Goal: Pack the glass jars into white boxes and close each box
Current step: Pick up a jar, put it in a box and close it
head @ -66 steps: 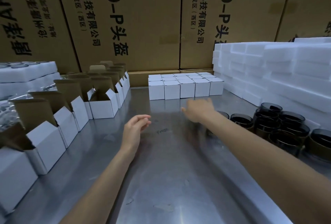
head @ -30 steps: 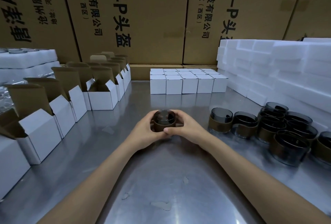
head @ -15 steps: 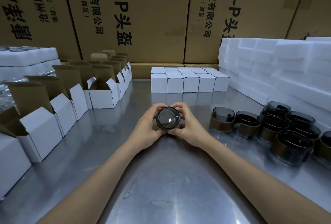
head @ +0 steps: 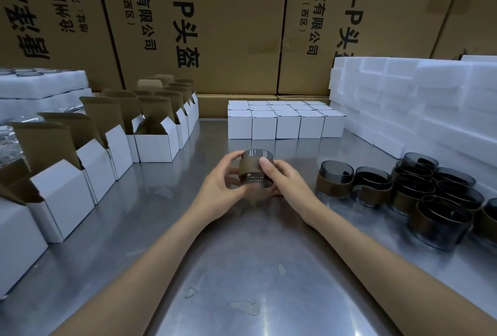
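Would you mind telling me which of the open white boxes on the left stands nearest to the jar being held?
The open white box at the inner end of the front row; it stands closest to the glass jar, with the others farther left or behind.

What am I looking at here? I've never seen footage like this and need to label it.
There is no machine: a person wears a camera on the head, looking forward and down at their own arms. Both the left hand and right hand hold one dark glass jar with a brown band, above a metal table. Open white boxes line the left side, closed white boxes stand at the back, more jars wait at the right beside white foam blocks. Big brown cartons form the backdrop.
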Available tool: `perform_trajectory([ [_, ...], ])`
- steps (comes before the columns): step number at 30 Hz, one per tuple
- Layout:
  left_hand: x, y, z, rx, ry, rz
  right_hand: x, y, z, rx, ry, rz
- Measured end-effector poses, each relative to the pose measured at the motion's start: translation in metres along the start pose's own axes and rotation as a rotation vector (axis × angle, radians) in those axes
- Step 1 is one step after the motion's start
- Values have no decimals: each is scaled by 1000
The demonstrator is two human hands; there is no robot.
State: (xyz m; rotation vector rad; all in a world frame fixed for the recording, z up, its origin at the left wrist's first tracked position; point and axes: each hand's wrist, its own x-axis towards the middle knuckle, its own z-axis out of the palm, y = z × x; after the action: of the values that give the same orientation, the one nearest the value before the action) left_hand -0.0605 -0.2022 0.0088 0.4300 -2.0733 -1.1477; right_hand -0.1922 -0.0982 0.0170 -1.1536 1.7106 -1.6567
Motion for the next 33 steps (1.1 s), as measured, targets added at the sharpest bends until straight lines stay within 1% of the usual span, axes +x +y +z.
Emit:
perform_trajectory([
  [2, 0, 2, -1, -25, 65, -48, -1, -1, -2, 11, -51, -13],
  [6, 1, 6, -2, -68, 115, -210, -3, -3, -5, -56, -141, -29],
  [8, 2, 7, -2, -78, 125, -246, -4, -4, -3, -67, -143, -32],
  [11, 1, 5, -3, -84, 107, -252, -6, -5, -2, -71, -123, -28],
  [13, 1, 5, -4, -92, 90, -233, -6, -5, -3, -62, -107, -31],
  [16, 1, 4, -4, -125, 71, -143, -5, -4, -4, -35, -102, -62],
  [20, 0, 2, -4, -134, -7, -82, -5, -2, -6, -9, -125, -92],
  [27, 2, -2, -4, -167, 6, -25, -2, 0, -7, -22, -132, -125],
  [29, 3, -3, -4, -109, 2, -10, -1, 1, -7, -20, -128, -128],
  [30, 3, -4, -3, -44, 2, -2, -1, 2, -7, -27, -119, -130],
  [33, 1, -6, 0, 241, -45, 94, -1, 4, -4, -80, -71, -143],
])
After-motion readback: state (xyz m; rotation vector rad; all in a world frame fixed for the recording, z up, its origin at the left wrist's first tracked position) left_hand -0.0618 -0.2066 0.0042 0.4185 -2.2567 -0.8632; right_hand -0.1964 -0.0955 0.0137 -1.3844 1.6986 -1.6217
